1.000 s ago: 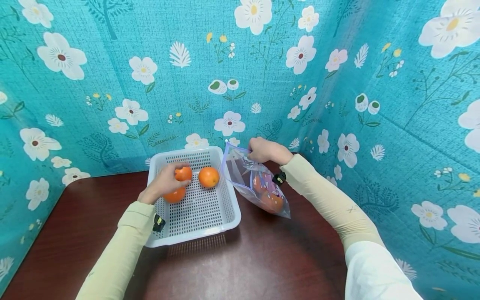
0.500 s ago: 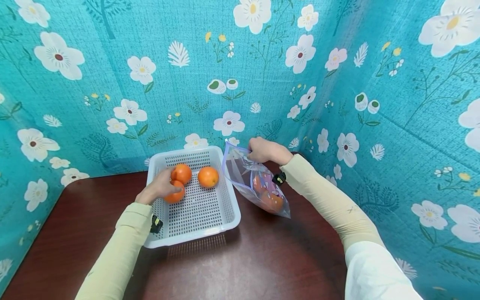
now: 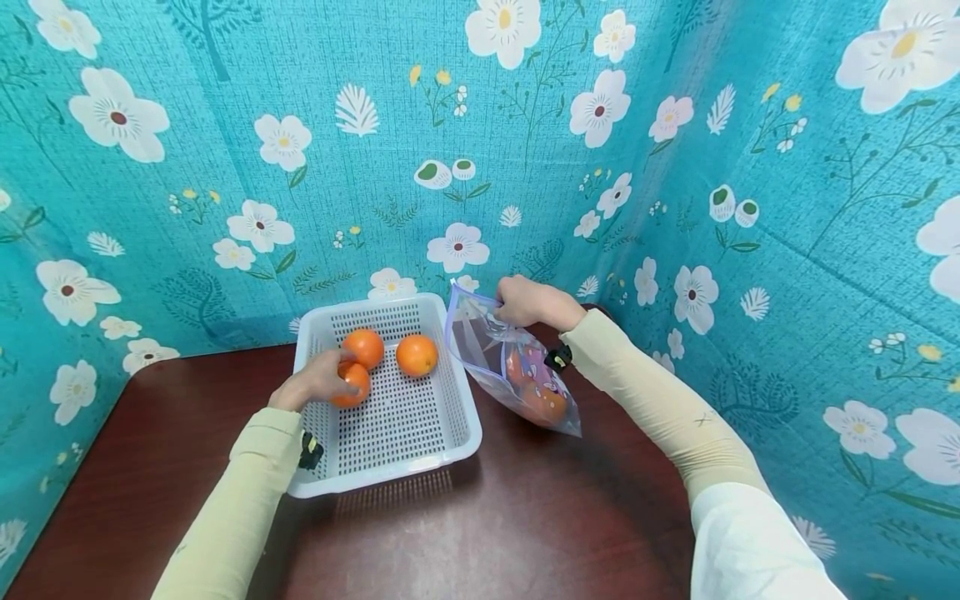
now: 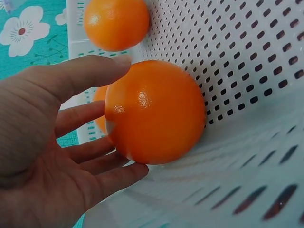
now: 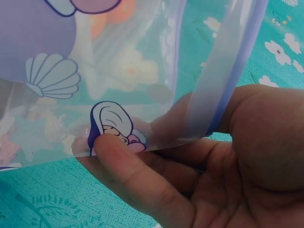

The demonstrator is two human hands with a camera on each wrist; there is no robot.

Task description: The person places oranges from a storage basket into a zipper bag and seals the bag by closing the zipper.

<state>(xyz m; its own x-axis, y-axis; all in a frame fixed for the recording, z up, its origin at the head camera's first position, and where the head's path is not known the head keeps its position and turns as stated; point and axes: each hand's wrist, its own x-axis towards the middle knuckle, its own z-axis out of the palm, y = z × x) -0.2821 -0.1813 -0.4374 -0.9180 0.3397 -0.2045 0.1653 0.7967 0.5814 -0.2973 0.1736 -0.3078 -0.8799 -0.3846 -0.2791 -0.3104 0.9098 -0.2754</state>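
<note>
My left hand (image 3: 317,379) reaches into the white perforated basket (image 3: 465,417) and grips the nearest-left orange (image 3: 354,387). In the left wrist view, the thumb lies on one side of this orange (image 4: 156,114) and the fingertips curl against the other. Two more oranges sit beside it, one just behind (image 3: 364,347) and one to the right (image 3: 416,356). My right hand (image 3: 528,302) pinches the edge of a clear zip bag (image 3: 480,348) with printed shells, its lilac-rimmed mouth gaping toward the basket. Inside its lower end lie oranges (image 3: 543,405), partly hidden by the print.
Basket and bag stand side by side on a dark red-brown table (image 3: 480,533). A turquoise flowered cloth (image 3: 390,208) hangs close behind the basket and along the right side. The basket's raised rim surrounds the oranges.
My left hand has come down and toward me, from over the back orange onto the front-left one, and its fingers now hold it. The right hand and bag keep their place.
</note>
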